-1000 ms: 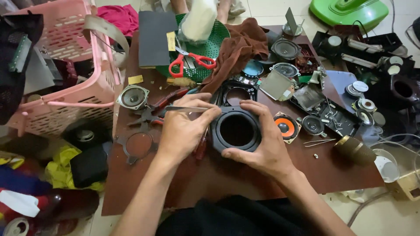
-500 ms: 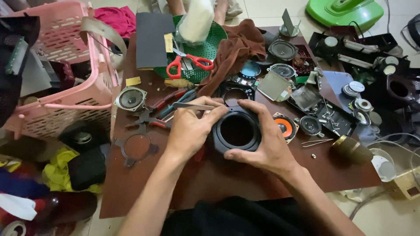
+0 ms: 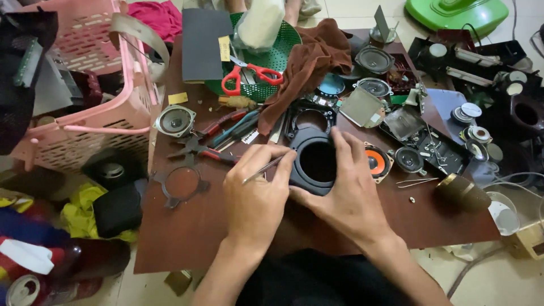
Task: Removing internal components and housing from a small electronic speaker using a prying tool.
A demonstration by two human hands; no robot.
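Centre of the frame, on the brown table [image 3: 187, 238]: a black speaker frame [image 3: 315, 164], round opening facing up, cone and innards already gone from it as far as can be seen. Held steady by the right hand [image 3: 345, 198], fingers spread wide along its right rim and thumb under the near edge. Just to the left, the left hand [image 3: 256, 198], fingers pinched narrow on thin metal tweezers [image 3: 263, 168], tip aimed at the frame's left edge. Judged midway through a strip-down or cleaning: shell bare, edge work still going, no new part fitted yet. Moving outward: another empty black frame [image 3: 310, 116] right above, an orange-ringed speaker [image 3: 378, 161] touching distance to the right, a small grey speaker [image 3: 174, 120] left of centre, red-handled pliers [image 3: 201, 152] beside it. Further up, red scissors [image 3: 250, 76] in a green colander [image 3: 272, 62], a brown cloth [image 3: 309, 59] draped off it. Labels: a small yellow tag [image 3: 224, 48] on the dark sheet [image 3: 204, 45] at upper centre, a yellow slip [image 3: 178, 98] on the table below it, print too small to read. Upper left, a pink plastic basket [image 3: 107, 85]; lower left corner, a drinks can [image 3: 22, 289].
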